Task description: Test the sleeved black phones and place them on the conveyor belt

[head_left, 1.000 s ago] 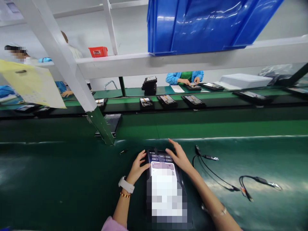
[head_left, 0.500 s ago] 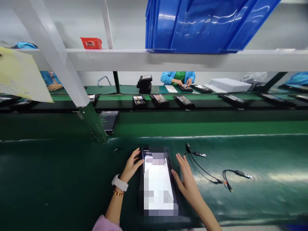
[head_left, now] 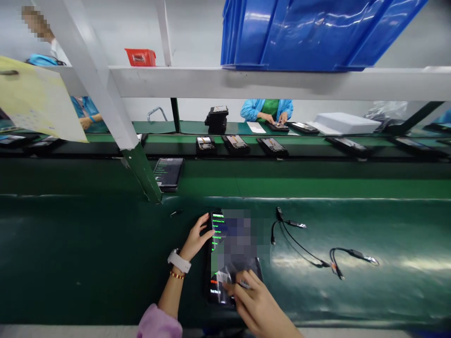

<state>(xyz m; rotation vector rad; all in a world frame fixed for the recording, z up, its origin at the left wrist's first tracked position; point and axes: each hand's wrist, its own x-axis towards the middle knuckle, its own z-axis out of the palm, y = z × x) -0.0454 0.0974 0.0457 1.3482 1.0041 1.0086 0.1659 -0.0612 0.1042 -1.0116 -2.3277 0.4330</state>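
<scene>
**Steadily Brace, Lightly Tap: Two-Handed Touch Operation**

Position: tablet (head_left: 230, 263) flat on the green bench (head_left: 105, 263), directly ahead. Left hand (head_left: 195, 237): half-spread at the upper part of the left edge, thumb at the margin of the face; no full grip visible. Apply light pressure only, enough to prevent sliding, with the thumb clear of the green text lines (head_left: 217, 232). Right hand (head_left: 253, 298): narrow, fingers curled, forefinger extended over the lower part of the screen, near the red line (head_left: 214, 282) and the white line (head_left: 215, 291) below. Firm contact with the glass, or anything pinched in the curled fingers: impossible to tell from this angle. Middle of the screen: obscured, unreadable.

Aim with the pad of the forefinger, one row at a time. Lift straight up after each touch to avoid dragging; with rows this close, treat a stray touch on a neighbouring line as the likeliest fault. Hold palm and wrist off the lower edge. Check the response before touching again. Leave the black cables (head_left: 279, 214) to the right, apart from the tablet.
</scene>
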